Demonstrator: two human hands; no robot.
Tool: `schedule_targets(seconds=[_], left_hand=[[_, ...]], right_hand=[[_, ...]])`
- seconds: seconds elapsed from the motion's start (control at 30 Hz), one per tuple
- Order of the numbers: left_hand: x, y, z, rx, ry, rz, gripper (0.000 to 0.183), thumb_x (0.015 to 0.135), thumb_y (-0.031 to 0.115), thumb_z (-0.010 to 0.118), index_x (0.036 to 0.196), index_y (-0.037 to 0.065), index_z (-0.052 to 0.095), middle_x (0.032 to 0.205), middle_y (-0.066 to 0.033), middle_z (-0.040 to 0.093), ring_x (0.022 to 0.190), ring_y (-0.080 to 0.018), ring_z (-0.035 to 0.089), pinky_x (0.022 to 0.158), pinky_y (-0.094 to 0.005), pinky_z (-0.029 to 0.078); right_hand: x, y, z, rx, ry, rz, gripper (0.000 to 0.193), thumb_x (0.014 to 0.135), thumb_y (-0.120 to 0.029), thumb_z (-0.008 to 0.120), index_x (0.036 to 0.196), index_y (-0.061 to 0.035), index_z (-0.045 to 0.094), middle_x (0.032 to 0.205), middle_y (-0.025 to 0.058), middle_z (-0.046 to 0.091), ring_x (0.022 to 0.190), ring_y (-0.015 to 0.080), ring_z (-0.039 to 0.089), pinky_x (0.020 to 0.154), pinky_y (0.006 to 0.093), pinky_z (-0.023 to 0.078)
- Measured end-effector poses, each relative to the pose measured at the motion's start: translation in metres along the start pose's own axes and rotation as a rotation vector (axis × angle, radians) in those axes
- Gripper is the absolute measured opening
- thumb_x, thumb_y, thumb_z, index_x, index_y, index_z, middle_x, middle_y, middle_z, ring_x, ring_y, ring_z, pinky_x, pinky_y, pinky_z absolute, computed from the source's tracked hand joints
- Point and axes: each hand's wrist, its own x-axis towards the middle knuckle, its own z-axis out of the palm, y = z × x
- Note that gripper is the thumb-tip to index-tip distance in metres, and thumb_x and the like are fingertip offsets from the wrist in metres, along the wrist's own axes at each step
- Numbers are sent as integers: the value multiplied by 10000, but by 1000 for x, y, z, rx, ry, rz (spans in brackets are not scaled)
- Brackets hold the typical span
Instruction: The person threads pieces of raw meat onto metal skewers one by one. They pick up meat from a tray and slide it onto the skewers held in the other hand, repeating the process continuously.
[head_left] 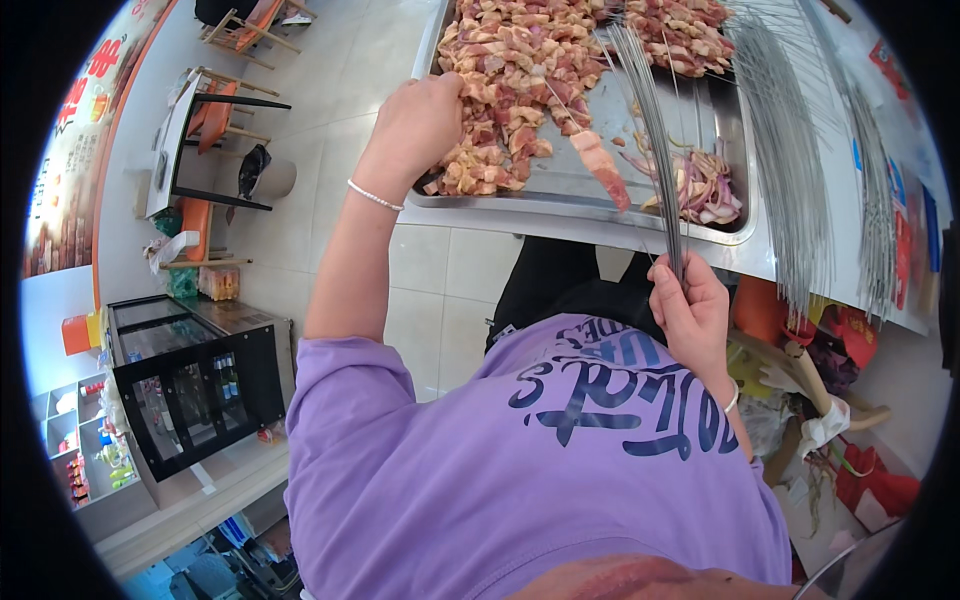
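My left hand (425, 120) reaches over the left rim of a metal tray (640, 212), its fingers curled down at a heap of raw meat pieces (520, 60). The fingertips are hidden, so what they pinch does not show. A bundle of thin metal skewers (655, 130) stands in the closed grip of my right hand (690, 310), just off the tray's near edge. Left of the bundle, one skewer carries a strip of meat (600, 165) and slants down toward that hand; whether the hand grips it is hard to tell. Sliced red onion (708, 185) fills the tray's near right corner.
Many loose metal skewers (785, 150) lie on the table right of the tray, with another bunch (875, 200) farther right. A wooden chair frame (815, 385) and bags are below the table at right. A glass-door cooler (195, 390) stands at left, beyond tiled floor.
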Motion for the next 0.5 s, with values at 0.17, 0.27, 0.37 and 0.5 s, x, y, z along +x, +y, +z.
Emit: schedule_targets(seconds=[0.17, 0.27, 0.37, 0.5], left_hand=[[-2, 10, -8, -1458, -213, -310, 148, 952, 147, 491, 934, 15, 556, 872, -67, 602, 799, -177, 582, 720, -310, 501], [-6, 18, 19, -2053, -230, -316, 176, 975, 195, 495, 920, 38, 550, 917, -67, 586, 833, -163, 571, 731, -297, 497], [-4, 26, 23, -2249, -240, -316, 194, 992, 225, 481, 916, 56, 539, 953, -77, 569, 862, -174, 562, 741, -294, 493], [0, 7, 51, -2497, -389, -343, 239, 1005, 256, 449, 897, 56, 521, 949, -86, 561, 864, -195, 560, 741, -300, 496]], right_hand=[[-1, 1, 0, -11, 0, 0, 88, 997, -90, 543, 964, -8, 546, 686, -44, 489, 541, 6, 410, 481, 170, 321], [1, 2, 0, -4, -10, -3, 92, 997, -91, 545, 958, -7, 545, 685, -43, 488, 539, 6, 410, 481, 172, 322], [0, 3, 0, -12, 6, -5, 100, 996, -94, 549, 950, -5, 546, 684, -43, 486, 538, 7, 411, 481, 174, 321], [-1, 1, 0, -49, 9, -10, 109, 997, -99, 553, 943, -5, 545, 680, -42, 484, 535, 8, 413, 480, 174, 319]])
